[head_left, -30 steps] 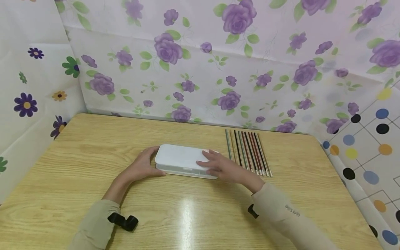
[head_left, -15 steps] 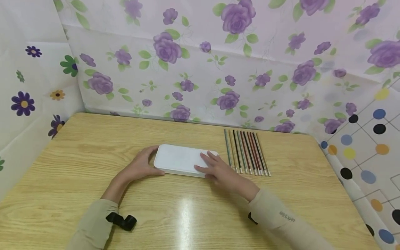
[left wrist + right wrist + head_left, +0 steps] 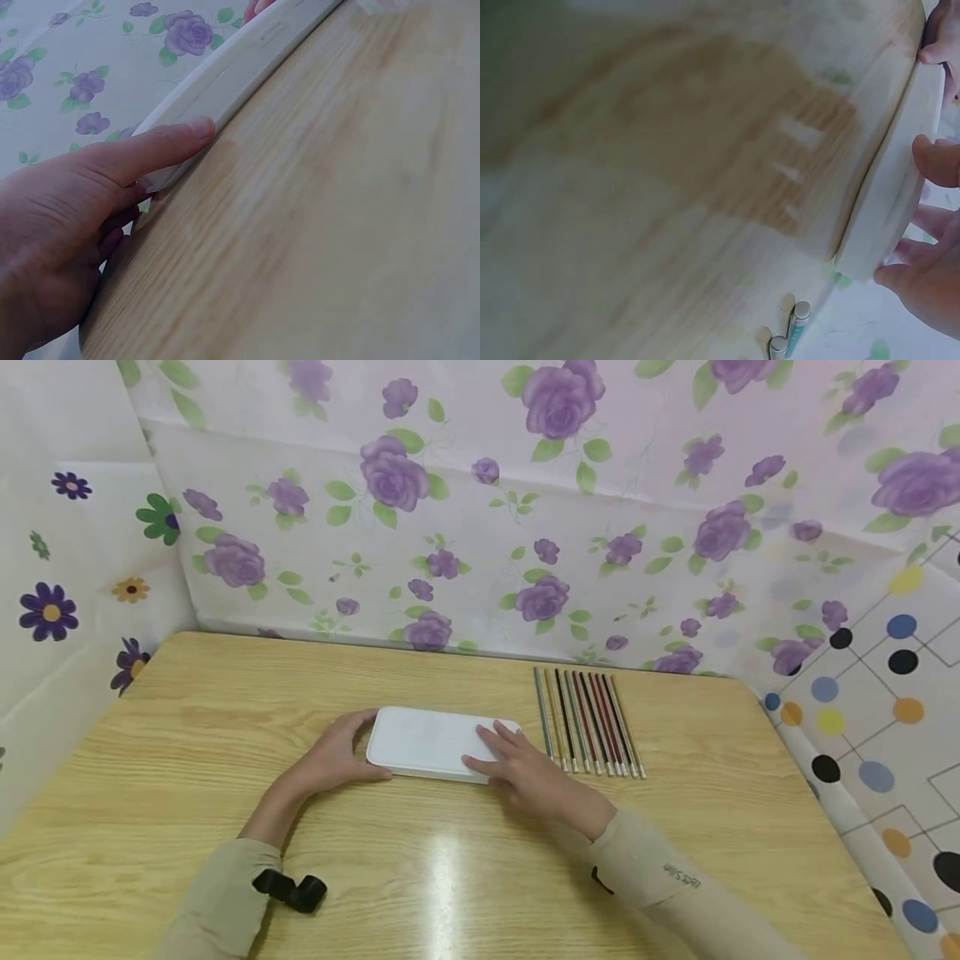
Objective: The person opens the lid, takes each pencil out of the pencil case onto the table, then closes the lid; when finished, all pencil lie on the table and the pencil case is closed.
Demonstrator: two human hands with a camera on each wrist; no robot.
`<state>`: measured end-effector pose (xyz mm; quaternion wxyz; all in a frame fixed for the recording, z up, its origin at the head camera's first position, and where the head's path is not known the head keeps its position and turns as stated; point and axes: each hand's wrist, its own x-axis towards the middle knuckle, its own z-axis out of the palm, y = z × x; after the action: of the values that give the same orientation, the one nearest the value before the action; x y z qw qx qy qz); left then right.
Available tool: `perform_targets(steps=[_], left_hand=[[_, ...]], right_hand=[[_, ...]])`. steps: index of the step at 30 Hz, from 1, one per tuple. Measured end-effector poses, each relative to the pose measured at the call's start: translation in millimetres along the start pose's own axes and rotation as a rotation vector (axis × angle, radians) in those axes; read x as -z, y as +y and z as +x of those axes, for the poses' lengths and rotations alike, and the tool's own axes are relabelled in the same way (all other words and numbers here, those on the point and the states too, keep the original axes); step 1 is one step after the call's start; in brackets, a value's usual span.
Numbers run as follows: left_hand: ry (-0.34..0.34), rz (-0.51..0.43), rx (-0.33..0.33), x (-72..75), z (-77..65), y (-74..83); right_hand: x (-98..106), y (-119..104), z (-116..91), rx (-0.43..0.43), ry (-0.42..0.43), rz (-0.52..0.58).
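Observation:
A white pencil case (image 3: 423, 739) lies flat on the wooden table with its lid down. My left hand (image 3: 336, 756) holds the case's left end, thumb along the near side and fingers round the far side. In the left wrist view the thumb (image 3: 172, 146) touches the case's side wall (image 3: 240, 79). My right hand (image 3: 528, 772) rests on the right part of the lid with its fingers spread. In the right wrist view that hand's fingers (image 3: 934, 161) lie against the case (image 3: 889, 187). What the case contains is hidden.
Several pencils (image 3: 591, 722) lie side by side in a row to the right of the case. The wooden table (image 3: 247, 702) ends at a flowered wall covering (image 3: 465, 510) behind. A black wrist mount (image 3: 292, 891) sits at the left sleeve.
The pencil case's lid has come down under my right hand; the gap along its near side has closed. My left hand has stayed at the left end. The view has shifted slightly.

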<state>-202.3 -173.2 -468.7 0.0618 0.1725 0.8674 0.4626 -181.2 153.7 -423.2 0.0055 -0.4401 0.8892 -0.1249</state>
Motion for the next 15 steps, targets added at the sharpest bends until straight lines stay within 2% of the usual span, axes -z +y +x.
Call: perform_targets(steps=[7, 15], left_hand=[[0.005, -0.003, 0.001, -4.8, 0.6, -0.4], [0.015, -0.009, 0.004, -9.5, 1.4, 0.5]], right_hand=[[-0.6, 5.5, -1.6, 0.004, -0.002, 0.021], [2.5, 10.8, -2.6, 0.024, -0.023, -0.008]])
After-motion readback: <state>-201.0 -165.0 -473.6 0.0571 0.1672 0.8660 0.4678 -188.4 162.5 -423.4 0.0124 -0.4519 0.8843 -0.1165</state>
